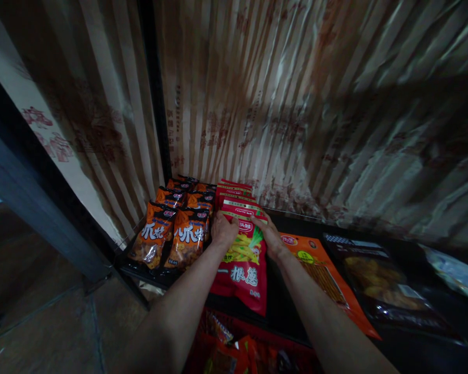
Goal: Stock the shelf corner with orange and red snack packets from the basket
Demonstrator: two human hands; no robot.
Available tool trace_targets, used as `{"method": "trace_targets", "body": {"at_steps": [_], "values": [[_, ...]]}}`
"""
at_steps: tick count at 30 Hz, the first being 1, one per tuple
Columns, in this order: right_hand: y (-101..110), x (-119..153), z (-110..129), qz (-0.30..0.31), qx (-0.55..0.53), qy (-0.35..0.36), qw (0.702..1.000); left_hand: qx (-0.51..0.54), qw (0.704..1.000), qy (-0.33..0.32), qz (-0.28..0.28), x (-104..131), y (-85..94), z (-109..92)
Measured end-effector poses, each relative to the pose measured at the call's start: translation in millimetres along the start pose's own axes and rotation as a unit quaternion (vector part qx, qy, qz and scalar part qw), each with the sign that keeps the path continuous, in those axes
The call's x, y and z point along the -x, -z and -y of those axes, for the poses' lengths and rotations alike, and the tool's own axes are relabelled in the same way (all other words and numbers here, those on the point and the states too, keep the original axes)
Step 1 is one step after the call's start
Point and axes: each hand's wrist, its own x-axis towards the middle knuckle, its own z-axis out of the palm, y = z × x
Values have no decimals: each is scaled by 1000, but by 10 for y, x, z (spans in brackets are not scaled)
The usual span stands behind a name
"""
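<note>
A red snack bag (244,267) with green onions and yellow snacks printed on it leans back at the front of a row of matching red bags (236,195) on a black shelf. My left hand (223,229) grips its upper left edge, thumb over the front. At the upper right edge, my right hand (270,235) has its fingers curled around the same bag. Just left of my left hand stand two rows of orange and black snack bags (189,234). An orange bag (315,259) of stick snacks lies flat to the right of my right hand.
Farther right on the black shelf (283,306) lie a dark bag (386,280) with a clear window and a pale blue bag (452,267). Below is a red bin (198,353) of packets. Metal posts (58,192) and printed sheeting (234,104) bound the shelf.
</note>
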Motion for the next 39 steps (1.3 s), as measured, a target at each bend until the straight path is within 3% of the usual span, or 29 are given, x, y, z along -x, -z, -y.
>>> {"method": "trace_targets", "body": {"at_steps": [11,24,39], "values": [[-15,40,20,-20,4,-21,1000,-12,1000,-9,9,1,-22,15],[1,28,7,-40,21,-9,999,3,1000,-26,1,-26,-71,70],[-20,45,-31,-67,1,9,998,33,998,-39,33,-111,-79,109]]}}
